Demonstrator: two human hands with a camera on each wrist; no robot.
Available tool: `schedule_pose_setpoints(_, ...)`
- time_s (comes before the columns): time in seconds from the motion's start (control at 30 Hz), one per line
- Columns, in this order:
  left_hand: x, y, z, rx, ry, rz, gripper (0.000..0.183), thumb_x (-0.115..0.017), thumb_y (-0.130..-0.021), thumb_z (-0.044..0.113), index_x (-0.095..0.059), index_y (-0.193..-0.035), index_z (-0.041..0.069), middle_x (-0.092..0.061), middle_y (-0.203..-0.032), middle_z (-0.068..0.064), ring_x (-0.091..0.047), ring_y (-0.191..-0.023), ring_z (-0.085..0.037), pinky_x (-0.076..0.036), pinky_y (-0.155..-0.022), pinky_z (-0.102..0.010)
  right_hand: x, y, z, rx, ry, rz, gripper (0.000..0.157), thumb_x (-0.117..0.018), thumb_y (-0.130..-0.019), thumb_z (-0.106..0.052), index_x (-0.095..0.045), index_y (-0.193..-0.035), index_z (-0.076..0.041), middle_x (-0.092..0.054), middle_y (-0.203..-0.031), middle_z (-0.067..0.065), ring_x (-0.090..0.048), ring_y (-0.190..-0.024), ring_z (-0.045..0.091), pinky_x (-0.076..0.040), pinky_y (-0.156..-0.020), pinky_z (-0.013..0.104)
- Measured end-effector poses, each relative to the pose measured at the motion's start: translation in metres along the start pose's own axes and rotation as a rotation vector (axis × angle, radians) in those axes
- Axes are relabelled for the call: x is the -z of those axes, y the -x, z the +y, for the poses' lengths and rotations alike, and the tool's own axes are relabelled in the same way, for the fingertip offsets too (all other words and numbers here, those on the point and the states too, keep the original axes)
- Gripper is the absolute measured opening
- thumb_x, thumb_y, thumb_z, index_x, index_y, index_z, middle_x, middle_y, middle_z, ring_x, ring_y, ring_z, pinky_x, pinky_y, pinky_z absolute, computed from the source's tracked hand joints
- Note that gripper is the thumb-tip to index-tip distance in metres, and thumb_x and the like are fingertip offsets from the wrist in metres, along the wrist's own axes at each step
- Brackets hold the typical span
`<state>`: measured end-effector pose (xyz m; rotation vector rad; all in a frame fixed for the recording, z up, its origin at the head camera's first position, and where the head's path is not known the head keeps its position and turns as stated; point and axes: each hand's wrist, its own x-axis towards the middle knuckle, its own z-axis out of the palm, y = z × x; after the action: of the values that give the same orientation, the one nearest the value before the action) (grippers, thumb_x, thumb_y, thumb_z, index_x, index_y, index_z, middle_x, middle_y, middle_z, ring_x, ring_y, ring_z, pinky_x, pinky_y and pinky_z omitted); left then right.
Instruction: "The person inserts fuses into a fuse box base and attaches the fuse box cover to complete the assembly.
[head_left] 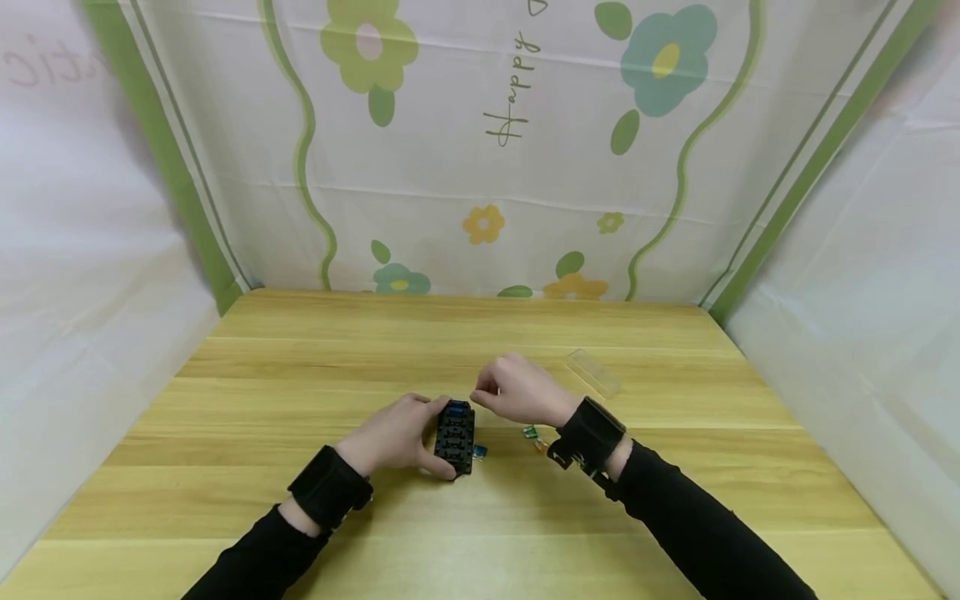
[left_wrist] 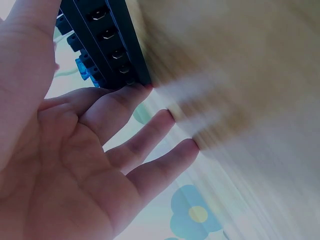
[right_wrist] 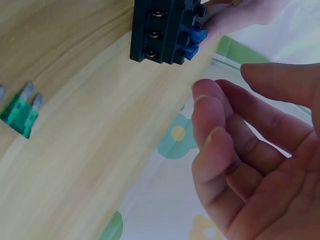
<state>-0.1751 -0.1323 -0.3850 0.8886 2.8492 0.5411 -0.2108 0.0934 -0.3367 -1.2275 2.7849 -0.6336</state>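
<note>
Fuse block [head_left: 455, 442], held by left hand [head_left: 399, 433], perhaps touches the table [head_left: 442, 546].

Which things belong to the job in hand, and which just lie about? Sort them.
Likely in the job:
block, held
seated blue fuses
loose blue fuse
green fuse
orange piece

Apparently just lying about:
clear cover, untouched, set apart
</note>
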Motion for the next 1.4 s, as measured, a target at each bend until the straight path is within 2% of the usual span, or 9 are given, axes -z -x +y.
schedule_pose_setpoints(0.33,-0.001,-0.003,0.004,-0.001,0.024,-0.002,0.105,-0.076,-0.064,0.063,-0.041,-0.144,0.004,-0.053,-0.126,-0.017,-0.050,-0.116,-0.030,-0.043,-0.092,-0.038,0.000,0.013,-0.002,-0.054,-0.039,0.012,0.015,-0.060,-0.094,-0.021,-0.070,-0.083,-0.018,-0.051,-0.056,-0.009,-0.039,-0.044,0.005,-0.031,-0.044,0.020)
schedule_pose_setpoints(0.53,-0.002,-0.002,0.004,0.003,0.013,-0.001,0.106,-0.077,-0.063,0.063,-0.042,-0.143,0.003,-0.053,-0.126,-0.017,-0.050,-0.116,-0.030,-0.042,-0.092,-0.038,-0.005,0.020,0.000,-0.068,-0.053,0.026,0.014,-0.061,-0.094,-0.022,-0.071,-0.084,-0.019,-0.055,-0.059,-0.011,-0.042,-0.045,0.003,-0.035,-0.046,0.020)
schedule_pose_setpoints(0.77,-0.001,-0.001,0.004,0.011,0.011,-0.007,0.106,-0.077,-0.063,0.063,-0.041,-0.144,0.004,-0.053,-0.126,-0.017,-0.049,-0.117,-0.030,-0.041,-0.094,-0.038,-0.016,0.029,0.005,-0.067,-0.075,0.083,0.017,-0.062,-0.093,-0.022,-0.074,-0.087,-0.012,-0.060,-0.068,-0.013,-0.047,-0.049,0.002,-0.041,-0.050,0.020)
schedule_pose_setpoints(0.93,-0.001,-0.001,0.004,0.015,0.004,-0.006,0.106,-0.076,-0.064,0.063,-0.041,-0.144,0.004,-0.052,-0.128,-0.017,-0.049,-0.118,-0.029,-0.041,-0.094,-0.037,-0.023,0.035,0.006,-0.101,-0.101,0.128,0.015,-0.063,-0.092,-0.022,-0.074,-0.088,-0.012,-0.061,-0.072,-0.015,-0.050,-0.054,0.002,-0.044,-0.054,0.022)
schedule_pose_setpoints(1.23,0.000,0.000,0.003,0.015,0.006,-0.003,0.107,-0.077,-0.063,0.063,-0.041,-0.144,0.003,-0.052,-0.128,-0.018,-0.049,-0.118,-0.030,-0.041,-0.094,-0.038,-0.028,0.039,0.006,-0.071,-0.137,0.180,0.012,-0.063,-0.092,-0.017,-0.073,-0.089,-0.011,-0.060,-0.073,-0.014,-0.051,-0.057,0.005,-0.043,-0.054,0.023)
schedule_pose_setpoints(1.4,0.000,0.000,0.002,0.012,0.008,-0.003,0.106,-0.077,-0.063,0.062,-0.041,-0.143,0.003,-0.052,-0.127,-0.018,-0.049,-0.117,-0.029,-0.041,-0.094,-0.037,-0.031,0.038,0.007,-0.084,-0.147,0.156,0.009,-0.065,-0.090,-0.018,-0.072,-0.087,-0.014,-0.061,-0.074,-0.014,-0.053,-0.060,0.005,-0.044,-0.055,0.023)
